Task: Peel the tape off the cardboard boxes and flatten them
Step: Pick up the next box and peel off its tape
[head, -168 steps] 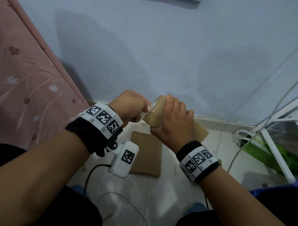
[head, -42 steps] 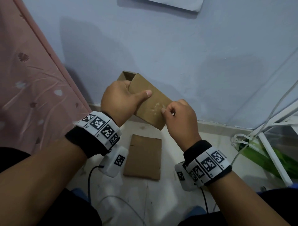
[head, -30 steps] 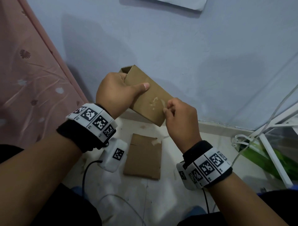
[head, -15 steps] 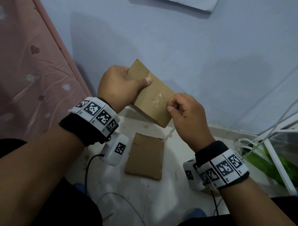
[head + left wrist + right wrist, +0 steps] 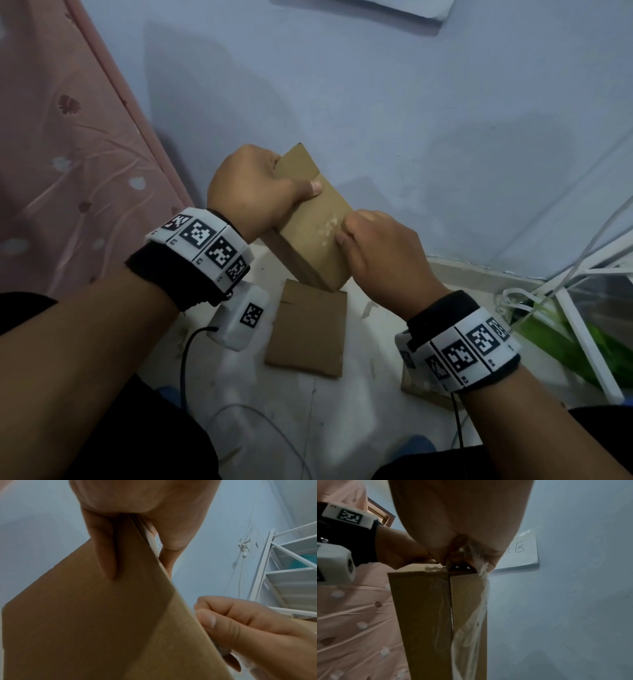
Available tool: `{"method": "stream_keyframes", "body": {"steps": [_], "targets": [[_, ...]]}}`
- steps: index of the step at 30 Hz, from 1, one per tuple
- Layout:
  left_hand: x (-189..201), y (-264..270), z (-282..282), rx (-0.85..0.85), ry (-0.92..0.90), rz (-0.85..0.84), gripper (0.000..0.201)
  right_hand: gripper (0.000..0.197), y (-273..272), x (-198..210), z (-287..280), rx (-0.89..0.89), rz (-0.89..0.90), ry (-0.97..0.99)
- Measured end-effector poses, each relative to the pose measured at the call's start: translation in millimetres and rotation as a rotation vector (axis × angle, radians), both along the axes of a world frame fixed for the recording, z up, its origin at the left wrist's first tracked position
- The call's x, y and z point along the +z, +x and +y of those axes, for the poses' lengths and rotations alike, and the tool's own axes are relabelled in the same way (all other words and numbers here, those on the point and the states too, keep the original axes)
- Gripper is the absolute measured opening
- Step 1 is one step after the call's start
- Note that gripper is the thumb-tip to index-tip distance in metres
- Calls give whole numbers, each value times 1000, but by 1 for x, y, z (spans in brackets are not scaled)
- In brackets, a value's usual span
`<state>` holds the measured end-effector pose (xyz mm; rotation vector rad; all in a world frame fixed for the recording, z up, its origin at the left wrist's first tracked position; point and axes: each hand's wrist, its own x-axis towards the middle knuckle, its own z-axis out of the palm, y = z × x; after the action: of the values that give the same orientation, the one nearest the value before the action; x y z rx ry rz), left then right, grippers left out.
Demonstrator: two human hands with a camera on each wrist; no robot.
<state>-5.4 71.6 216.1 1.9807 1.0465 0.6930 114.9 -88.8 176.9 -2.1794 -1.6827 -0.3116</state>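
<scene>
Both hands hold one cardboard box [image 5: 317,226] up in front of the blue wall [image 5: 428,113], tilted, above the floor. The left hand [image 5: 253,192] grips its upper end, thumb across the top face and fingers underneath. The right hand [image 5: 380,246] pinches a strip of clear tape [image 5: 474,615] at the box's edge; the strip hangs loose along the side seam. A flattened box [image 5: 308,332] lies on the floor [image 5: 342,411] just below.

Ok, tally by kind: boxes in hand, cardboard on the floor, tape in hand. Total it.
1 held box
2 floor cardboards: the middle piece and the partly hidden piece under the right wrist
1 tape strip
Total: 4
</scene>
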Motion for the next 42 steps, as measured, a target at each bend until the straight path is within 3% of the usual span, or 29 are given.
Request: {"method": "stream_keyframes", "body": {"steps": [12, 19, 25, 29, 32, 37, 42], "targets": [[-6, 0, 5, 14, -60, 68, 44, 22, -3, -11, 2, 308, 194, 119], [-1, 1, 6, -51, -110, 84, 48, 17, 4, -5, -7, 281, 492, 173], [1, 0, 2, -81, -101, 129, 50, 29, 1, 2, -14, 161, 828, 141], [-2, 0, 1, -94, -47, 173, 47, 28, -9, 6, -13, 14, 802, 101], [-6, 3, -2, -117, 41, 256, 54, 46, -13, 5, -9, -103, 864, 4], [-10, 7, -7, -135, 135, 336, 60, 14, -14, -11, 0, -56, 612, -211], [-12, 7, -10, -134, 196, 346, 56, 8, -16, -15, 0, 55, 494, -209]]}}
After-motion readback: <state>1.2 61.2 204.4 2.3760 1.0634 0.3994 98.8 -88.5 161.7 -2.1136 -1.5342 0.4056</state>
